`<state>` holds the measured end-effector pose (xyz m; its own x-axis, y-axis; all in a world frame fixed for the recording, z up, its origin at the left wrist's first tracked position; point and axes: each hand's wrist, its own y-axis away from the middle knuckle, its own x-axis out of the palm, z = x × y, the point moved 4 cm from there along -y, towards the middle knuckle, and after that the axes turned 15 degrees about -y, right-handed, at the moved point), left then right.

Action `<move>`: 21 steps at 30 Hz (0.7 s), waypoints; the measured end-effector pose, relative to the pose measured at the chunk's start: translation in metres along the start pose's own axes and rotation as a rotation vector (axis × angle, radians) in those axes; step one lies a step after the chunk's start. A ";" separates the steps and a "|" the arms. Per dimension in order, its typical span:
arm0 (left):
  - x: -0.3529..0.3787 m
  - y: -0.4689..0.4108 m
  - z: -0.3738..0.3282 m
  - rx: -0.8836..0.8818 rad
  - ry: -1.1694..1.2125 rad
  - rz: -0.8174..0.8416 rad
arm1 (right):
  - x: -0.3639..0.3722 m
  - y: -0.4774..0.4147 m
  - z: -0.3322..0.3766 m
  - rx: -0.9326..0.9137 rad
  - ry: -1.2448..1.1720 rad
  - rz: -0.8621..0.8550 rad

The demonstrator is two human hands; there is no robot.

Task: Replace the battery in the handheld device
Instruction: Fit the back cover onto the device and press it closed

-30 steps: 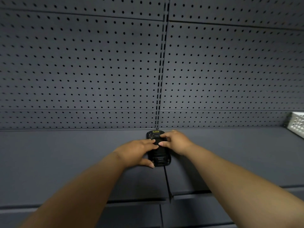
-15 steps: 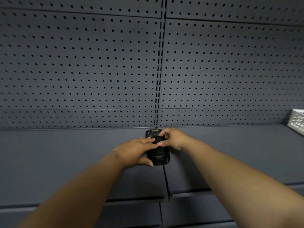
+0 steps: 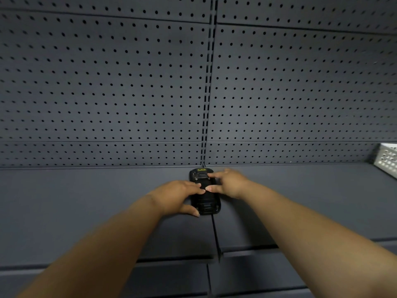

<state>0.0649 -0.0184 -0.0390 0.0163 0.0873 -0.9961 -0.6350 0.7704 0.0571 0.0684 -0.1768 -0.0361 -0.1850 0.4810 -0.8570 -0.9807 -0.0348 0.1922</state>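
Note:
A black handheld device (image 3: pixel 207 206) lies back-up on the dark grey shelf (image 3: pixel 86 201), close to the pegboard wall, with a small yellow label at its far end. My left hand (image 3: pixel 176 195) grips its left side, thumb against the near edge and fingers over the middle. My right hand (image 3: pixel 228 182) rests on the device's right side, index finger stretched toward the far end and thumb at the middle, meeting the left fingertips. The middle of the device's back is hidden under my fingers.
A dark pegboard wall (image 3: pixel 129 82) rises right behind the device. A white perforated basket (image 3: pixel 387 160) stands at the far right of the shelf. A seam (image 3: pixel 216 237) between two shelf panels runs toward me from under the device.
My right index finger has stretched out toward the device's far end. The device and my left hand stay in about the same place.

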 end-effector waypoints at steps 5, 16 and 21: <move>-0.002 -0.001 0.000 -0.021 0.025 0.000 | -0.002 0.003 0.001 -0.018 0.132 -0.004; -0.001 -0.001 0.000 -0.076 0.112 0.014 | -0.004 0.006 0.015 -0.048 0.124 -0.081; 0.000 -0.001 0.000 -0.090 0.130 0.007 | -0.005 0.006 0.016 -0.028 0.101 -0.085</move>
<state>0.0654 -0.0189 -0.0388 -0.0844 0.0055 -0.9964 -0.7014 0.7099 0.0633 0.0644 -0.1650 -0.0228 -0.1056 0.3923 -0.9138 -0.9942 -0.0233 0.1049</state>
